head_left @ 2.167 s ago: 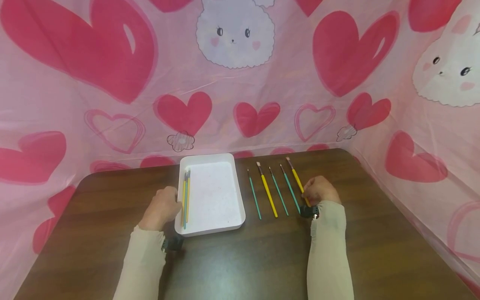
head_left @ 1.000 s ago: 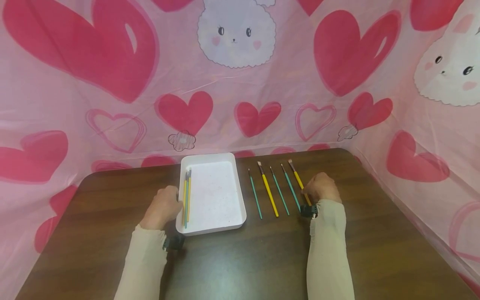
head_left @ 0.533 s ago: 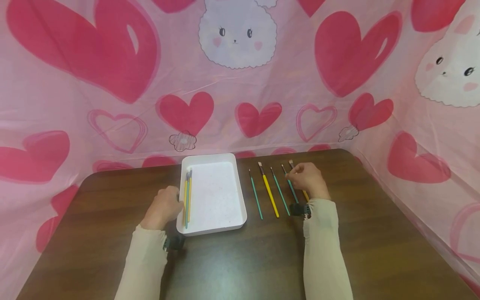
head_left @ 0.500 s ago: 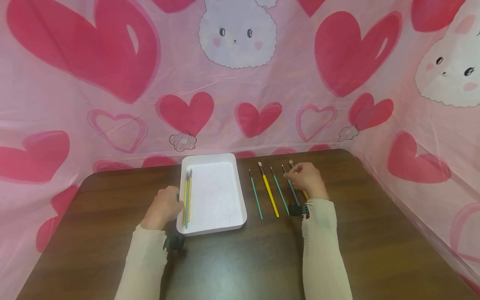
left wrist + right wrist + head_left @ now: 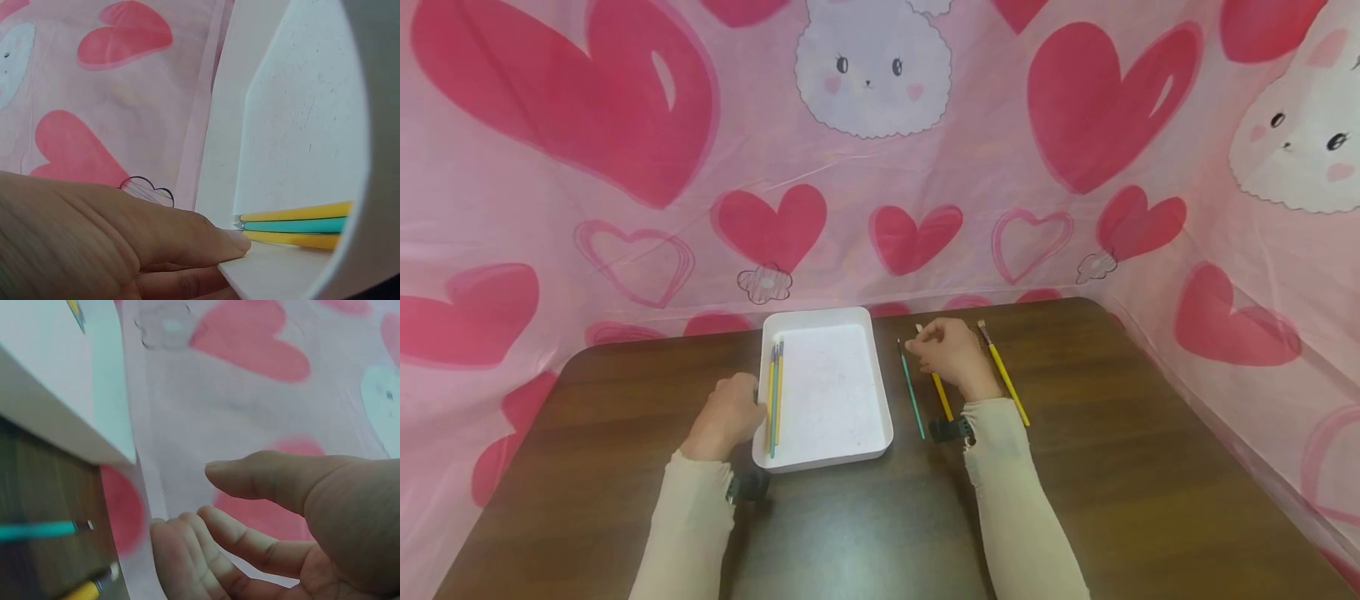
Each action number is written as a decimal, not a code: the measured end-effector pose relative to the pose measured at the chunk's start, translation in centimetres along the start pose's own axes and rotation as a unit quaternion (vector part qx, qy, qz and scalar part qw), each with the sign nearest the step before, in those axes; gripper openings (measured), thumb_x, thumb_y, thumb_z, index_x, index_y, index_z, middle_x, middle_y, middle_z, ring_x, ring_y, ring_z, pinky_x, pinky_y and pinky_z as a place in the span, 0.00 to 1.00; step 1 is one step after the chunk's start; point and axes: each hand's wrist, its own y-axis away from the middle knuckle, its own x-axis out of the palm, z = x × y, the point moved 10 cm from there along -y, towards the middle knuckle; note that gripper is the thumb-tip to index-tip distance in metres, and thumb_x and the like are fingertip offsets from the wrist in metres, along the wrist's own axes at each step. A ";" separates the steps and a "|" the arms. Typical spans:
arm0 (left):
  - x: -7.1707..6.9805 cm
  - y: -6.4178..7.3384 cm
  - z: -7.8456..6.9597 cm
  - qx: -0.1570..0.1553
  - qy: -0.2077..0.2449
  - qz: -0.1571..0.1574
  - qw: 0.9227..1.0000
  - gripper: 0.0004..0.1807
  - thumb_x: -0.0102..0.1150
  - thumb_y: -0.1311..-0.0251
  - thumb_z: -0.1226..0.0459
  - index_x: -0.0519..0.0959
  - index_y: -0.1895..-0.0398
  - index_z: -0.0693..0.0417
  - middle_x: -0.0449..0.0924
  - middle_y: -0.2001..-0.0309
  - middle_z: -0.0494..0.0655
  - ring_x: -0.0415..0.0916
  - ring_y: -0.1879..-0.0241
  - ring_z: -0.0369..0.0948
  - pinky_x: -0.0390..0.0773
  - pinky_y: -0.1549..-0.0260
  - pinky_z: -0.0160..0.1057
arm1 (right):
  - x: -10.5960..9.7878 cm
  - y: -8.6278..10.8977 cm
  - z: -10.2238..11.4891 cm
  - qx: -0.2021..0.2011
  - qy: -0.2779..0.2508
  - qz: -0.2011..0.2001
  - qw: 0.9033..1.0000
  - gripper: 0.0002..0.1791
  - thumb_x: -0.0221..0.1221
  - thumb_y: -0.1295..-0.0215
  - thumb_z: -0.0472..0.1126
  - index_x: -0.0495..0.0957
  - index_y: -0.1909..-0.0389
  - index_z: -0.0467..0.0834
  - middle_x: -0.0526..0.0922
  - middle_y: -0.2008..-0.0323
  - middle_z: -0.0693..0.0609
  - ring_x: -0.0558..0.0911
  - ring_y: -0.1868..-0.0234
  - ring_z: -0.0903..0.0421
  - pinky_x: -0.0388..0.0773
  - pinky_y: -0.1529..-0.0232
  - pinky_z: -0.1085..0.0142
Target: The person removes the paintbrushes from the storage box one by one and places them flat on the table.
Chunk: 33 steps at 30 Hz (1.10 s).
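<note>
My left hand (image 5: pixel 722 417) grips the left rim of a white tray (image 5: pixel 831 392). In the left wrist view its thumb (image 5: pixel 219 245) lies over the tray's wall (image 5: pixel 222 137). Inside, along that side, lie a teal paintbrush (image 5: pixel 773 408) and two yellow ones. My right hand (image 5: pixel 953 354) is over the row of brushes on the table, its thumb and fingers apart with nothing between them in the right wrist view. Beneath it a yellow paintbrush (image 5: pixel 943 398) is partly hidden; just left lies a teal paintbrush (image 5: pixel 912 392). Two more teal brushes are hidden by the hand and sleeve.
Another yellow paintbrush (image 5: pixel 1006 379) lies right of my right hand. The brown wooden table (image 5: pixel 850 533) extends in front of the tray and to both sides. A pink cloth with hearts (image 5: pixel 917 242) hangs behind the table's far edge.
My right hand has moved left from the rightmost yellow paintbrush, across the teal ones, to the left part of the row. My left hand and the tray stay where they were.
</note>
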 end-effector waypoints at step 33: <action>0.5 0.1 -0.5 0.010 -0.009 0.021 1.000 0.16 0.63 0.35 0.68 0.77 0.47 0.68 0.81 0.62 0.58 0.78 0.67 0.48 0.80 0.70 0.41 | 11.6 2.5 5.6 -0.063 0.009 0.038 0.997 0.15 0.69 0.38 0.43 0.79 0.57 0.40 0.86 0.71 0.48 0.82 0.77 0.58 0.78 0.75 0.66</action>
